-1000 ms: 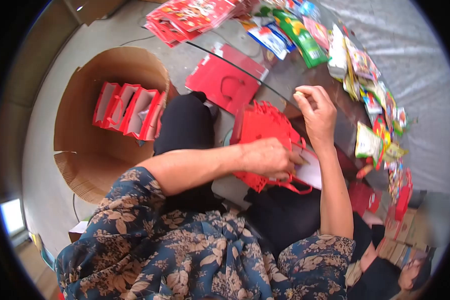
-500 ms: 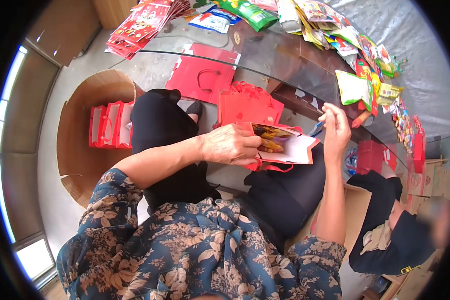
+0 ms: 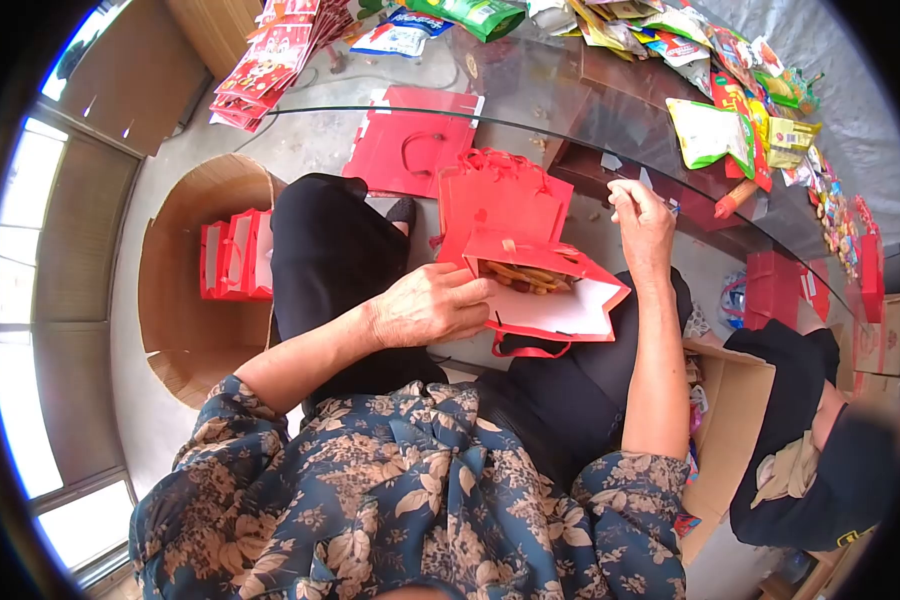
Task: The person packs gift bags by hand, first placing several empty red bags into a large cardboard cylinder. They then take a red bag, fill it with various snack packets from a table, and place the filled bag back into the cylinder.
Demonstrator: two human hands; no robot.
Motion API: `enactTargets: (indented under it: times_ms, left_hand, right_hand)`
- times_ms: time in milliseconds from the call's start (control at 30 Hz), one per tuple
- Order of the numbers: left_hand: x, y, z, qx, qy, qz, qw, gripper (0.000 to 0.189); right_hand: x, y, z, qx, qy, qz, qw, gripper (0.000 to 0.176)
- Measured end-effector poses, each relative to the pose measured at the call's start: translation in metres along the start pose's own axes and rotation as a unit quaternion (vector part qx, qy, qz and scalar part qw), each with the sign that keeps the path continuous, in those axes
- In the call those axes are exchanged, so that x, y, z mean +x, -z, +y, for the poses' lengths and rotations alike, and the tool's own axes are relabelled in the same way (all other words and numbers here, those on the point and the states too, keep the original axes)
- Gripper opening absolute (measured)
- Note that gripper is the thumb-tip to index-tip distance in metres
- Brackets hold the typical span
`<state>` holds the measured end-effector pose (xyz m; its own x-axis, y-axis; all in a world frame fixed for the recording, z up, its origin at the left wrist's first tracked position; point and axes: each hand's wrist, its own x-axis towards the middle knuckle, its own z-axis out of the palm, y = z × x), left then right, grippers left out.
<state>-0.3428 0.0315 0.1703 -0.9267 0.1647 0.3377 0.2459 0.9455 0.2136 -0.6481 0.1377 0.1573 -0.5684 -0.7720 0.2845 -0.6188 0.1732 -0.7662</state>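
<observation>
A red paper gift bag point(image 3: 555, 310) with a white inside lies tilted over my lap, its mouth open towards me. Yellow and brown packets point(image 3: 530, 278) show inside it. My left hand point(image 3: 435, 305) grips the bag's left edge, thumb and fingers closed on it. Raised beyond the bag's right side, my right hand point(image 3: 645, 222) is apart from it, fingers curled together; whatever they may hold is too small to make out. Directly behind the open bag stands a bunch of red gift bags point(image 3: 505, 200) with red handles.
A round-sided cardboard box point(image 3: 170, 265) at left holds several red bags point(image 3: 237, 255). Snack packets point(image 3: 710, 135) and red printed envelopes point(image 3: 270, 65) lie on the glass table point(image 3: 530, 90). Another open carton point(image 3: 735, 430) is at right, beside a seated person point(image 3: 800, 480).
My right hand has moved slightly left and up, and its fingers have curled in. The bag's mouth has tipped more towards me, with my left hand still on its edge. The view has shifted slightly.
</observation>
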Motion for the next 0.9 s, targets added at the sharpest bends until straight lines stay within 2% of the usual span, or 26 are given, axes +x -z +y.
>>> enactTargets:
  times_ms: [67, 167, 200, 433, 467, 600, 700, 767, 833, 900]
  left_hand:
    - [0.001, 0.006, 0.000, 0.003, 0.032, -0.017, 0.999, 0.025]
    - [0.010, 0.010, -0.008, -0.014, 0.045, 0.059, 0.997, 0.030]
    - [0.009, 0.004, -0.011, -0.017, 0.077, 0.073, 0.994, 0.037]
    - [0.014, -0.002, -0.024, -0.017, 0.194, 0.177, 0.965, 0.035]
    - [0.015, 0.001, -0.022, -0.033, 0.208, 0.160, 0.964, 0.033]
    - [0.018, 0.000, -0.022, -0.052, 0.221, 0.141, 0.963, 0.026]
    - [0.018, -0.002, -0.025, -0.050, 0.209, 0.144, 0.966, 0.021]
    - [0.019, -0.001, -0.029, -0.040, 0.182, 0.143, 0.972, 0.019]
    - [0.023, 0.003, -0.032, -0.053, 0.179, 0.136, 0.973, 0.018]
    - [0.027, 0.008, -0.039, -0.065, 0.175, 0.132, 0.973, 0.017]
  right_hand:
    - [-0.003, -0.001, -0.003, 0.016, 0.016, 0.021, 1.000, 0.014]
    - [-0.003, -0.001, 0.000, 0.022, 0.014, 0.039, 0.999, 0.011]
    - [-0.002, -0.001, -0.001, 0.027, 0.010, 0.042, 0.999, 0.012]
    - [-0.003, -0.003, 0.000, 0.026, -0.003, 0.048, 0.998, 0.017]
    - [-0.003, -0.004, 0.000, 0.026, -0.004, 0.045, 0.999, 0.017]
    - [0.000, -0.008, -0.007, 0.061, -0.012, 0.039, 0.997, 0.015]
    - [0.004, -0.013, -0.003, 0.127, -0.083, 0.038, 0.988, 0.016]
    - [0.008, -0.013, 0.006, 0.128, -0.074, 0.044, 0.988, 0.018]
    - [0.010, -0.011, 0.004, 0.135, -0.116, 0.046, 0.983, 0.019]
    - [0.011, -0.010, 0.013, 0.104, -0.094, 0.051, 0.989, 0.019]
